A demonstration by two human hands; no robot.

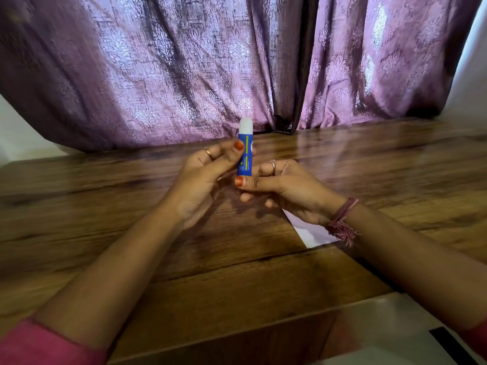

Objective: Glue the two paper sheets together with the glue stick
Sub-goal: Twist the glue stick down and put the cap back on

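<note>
I hold a blue glue stick (pixel 245 151) upright above the wooden table (pixel 131 206), its white glue end pointing up. My left hand (pixel 208 175) grips its body, thumb on the front. My right hand (pixel 279 185) pinches the bottom end between thumb and fingers. A white paper sheet (pixel 311 230) lies flat on the table under my right wrist, mostly hidden by hand and forearm. I cannot make out a second sheet apart from it.
Purple patterned curtains (pixel 184 75) hang just behind the table's far edge. A white surface (pixel 395 333) with a dark mark sits at the near right below the table edge. A bracelet with a tassel is on my right wrist.
</note>
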